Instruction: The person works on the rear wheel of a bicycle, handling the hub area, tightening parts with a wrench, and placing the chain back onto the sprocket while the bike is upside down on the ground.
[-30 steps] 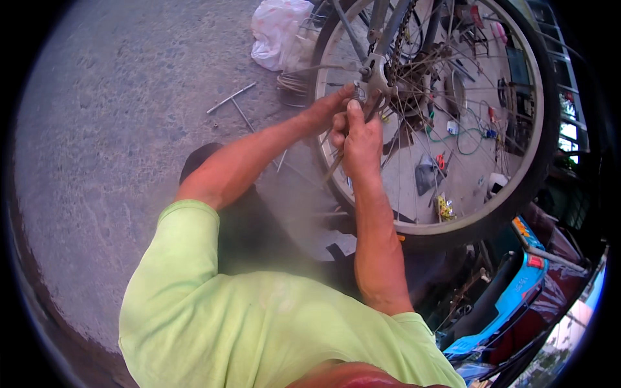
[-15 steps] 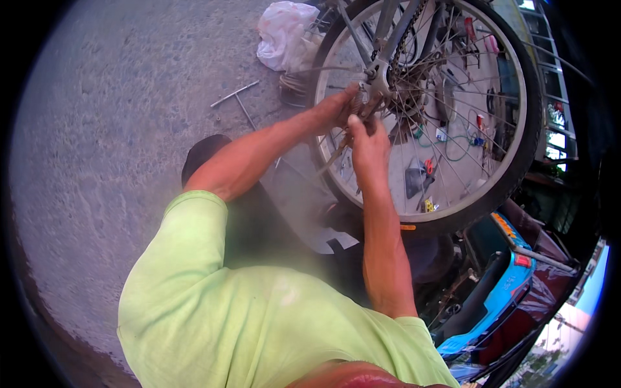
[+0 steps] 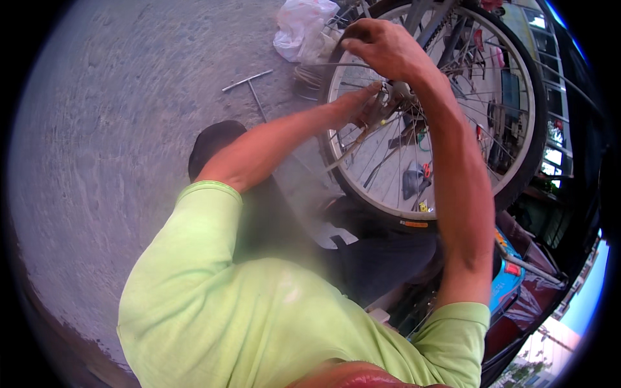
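A spoked bicycle wheel (image 3: pixel 432 218) with a black tyre stands in front of me, its hub (image 3: pixel 402 90) fixed in the grey frame. My left hand (image 3: pixel 365 107) is at the hub's near side, fingers closed around a metal part there; the fingers partly cover it. From there a thin brownish bar (image 3: pixel 352 147) slants down across the rim. Raised above the hub, my right hand (image 3: pixel 394 52) reaches left over the wheel near the tyre's top. Its thumb and bent fingers are apart, and I see nothing between them. A grey cable (image 3: pixel 333 64) runs just below that hand.
A T-handled wrench (image 3: pixel 249 80) lies on the rough ground to the left. Beyond the wheel are a white plastic bag (image 3: pixel 303 29) and a coil of cable (image 3: pixel 307 79). Tools, among them red-handled scissors (image 3: pixel 427 171), show through the spokes. At right stands a blue vehicle part (image 3: pixel 506 284).
My right hand has left the spring by the hub and moved up and over the wheel. The left hand stays at the hub. The whole view has shifted slightly.
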Tool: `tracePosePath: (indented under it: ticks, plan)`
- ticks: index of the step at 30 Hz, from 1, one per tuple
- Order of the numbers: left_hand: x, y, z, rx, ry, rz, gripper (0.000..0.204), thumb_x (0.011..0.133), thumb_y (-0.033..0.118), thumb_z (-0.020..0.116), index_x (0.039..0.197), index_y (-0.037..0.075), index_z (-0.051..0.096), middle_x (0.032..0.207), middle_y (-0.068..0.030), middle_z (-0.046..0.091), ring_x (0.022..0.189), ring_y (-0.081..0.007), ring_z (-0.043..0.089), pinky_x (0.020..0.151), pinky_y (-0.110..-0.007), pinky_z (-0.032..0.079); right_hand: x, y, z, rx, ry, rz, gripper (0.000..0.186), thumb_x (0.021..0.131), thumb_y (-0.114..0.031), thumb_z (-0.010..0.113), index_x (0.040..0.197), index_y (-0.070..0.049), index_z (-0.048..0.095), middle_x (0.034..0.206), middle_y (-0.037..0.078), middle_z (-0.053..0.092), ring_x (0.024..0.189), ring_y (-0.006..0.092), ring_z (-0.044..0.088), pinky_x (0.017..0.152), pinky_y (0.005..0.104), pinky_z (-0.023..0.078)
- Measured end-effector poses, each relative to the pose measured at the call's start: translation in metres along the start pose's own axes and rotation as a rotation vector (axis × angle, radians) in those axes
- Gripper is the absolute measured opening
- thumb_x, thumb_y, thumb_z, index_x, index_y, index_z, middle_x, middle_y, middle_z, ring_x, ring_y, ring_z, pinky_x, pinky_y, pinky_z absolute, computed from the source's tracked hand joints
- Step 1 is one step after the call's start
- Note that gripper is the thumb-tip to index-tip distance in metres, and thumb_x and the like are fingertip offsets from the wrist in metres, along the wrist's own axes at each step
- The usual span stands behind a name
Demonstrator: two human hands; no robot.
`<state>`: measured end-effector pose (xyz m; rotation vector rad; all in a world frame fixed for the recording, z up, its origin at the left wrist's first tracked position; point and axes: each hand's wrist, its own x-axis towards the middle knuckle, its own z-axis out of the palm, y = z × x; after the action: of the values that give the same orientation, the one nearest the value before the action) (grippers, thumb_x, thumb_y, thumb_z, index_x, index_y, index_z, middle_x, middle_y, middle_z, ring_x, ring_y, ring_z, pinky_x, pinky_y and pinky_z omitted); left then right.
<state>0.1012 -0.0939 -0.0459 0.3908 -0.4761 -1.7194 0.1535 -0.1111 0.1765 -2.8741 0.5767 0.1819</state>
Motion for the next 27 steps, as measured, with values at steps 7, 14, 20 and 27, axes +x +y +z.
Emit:
tracePosePath:
  ticks: [7,14,20,27]
  plan:
    - [0.004,-0.006,-0.016,-0.096,0.037,0.099,0.068,0.097,0.070,0.045,0.119,0.010,0.067,0.103,-0.0032,0.069,0.093,-0.0162,0.063,0.084,-0.035,0.047,-0.147,-0.040,0.085,0.504,0.529,0.438,0.038,0.095,-0.020,0.069,0.122,0.005,0.063,0.114,0.015,0.069,0.105,0.0210,0.066,0.093,0.0337,0.051]
    - [-0.005,0.005,-0.004,-0.093,0.016,-0.039,0.060,0.102,0.062,0.046,0.121,0.008,0.065,0.104,-0.0032,0.068,0.092,-0.0163,0.061,0.087,-0.035,0.048,-0.167,-0.009,0.127,0.649,0.566,0.565,0.045,0.096,-0.027,0.066,0.128,0.004,0.059,0.120,0.015,0.066,0.110,0.0235,0.061,0.098,0.0366,0.046]
    - [-0.007,0.007,-0.004,-0.158,-0.011,-0.054,0.060,0.103,0.059,0.045,0.125,0.006,0.063,0.108,-0.0050,0.067,0.096,-0.0179,0.061,0.092,-0.037,0.047,-0.130,0.010,0.117,0.805,0.332,0.878,0.057,0.095,-0.037,0.066,0.134,0.002,0.057,0.124,0.015,0.064,0.110,0.0242,0.060,0.096,0.0343,0.044]
    - [-0.010,0.009,-0.003,-0.187,-0.031,-0.047,0.060,0.102,0.058,0.050,0.127,0.005,0.062,0.110,-0.0064,0.068,0.100,-0.0195,0.063,0.094,-0.038,0.047,-0.129,0.026,0.132,0.936,0.450,0.783,0.056,0.091,-0.039,0.068,0.126,0.005,0.063,0.122,0.020,0.068,0.117,0.0286,0.062,0.101,0.0381,0.045]
